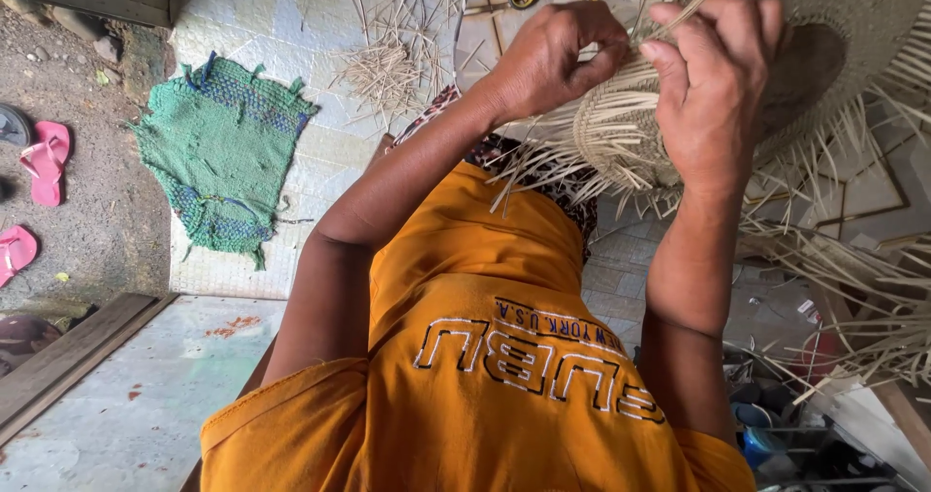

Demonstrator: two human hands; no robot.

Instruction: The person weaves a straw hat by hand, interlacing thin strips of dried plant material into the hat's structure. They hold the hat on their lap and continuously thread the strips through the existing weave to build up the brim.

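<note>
A single head-worn camera looks steeply down the person's orange shirt (465, 356) and along both forearms, close to the hands, which fill the upper frame; the pale tiled floor (262, 17) lies beyond them.

left hand (553, 56) pinched shut, right hand (713, 75) curled, forearms raised

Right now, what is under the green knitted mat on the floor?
The green mat lies flat on pale tiled floor, which shows around its edges. Anything directly beneath stays covered.

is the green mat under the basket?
No, the green mat lies apart on the floor, while both hands hold the woven basket above the lap.
</note>
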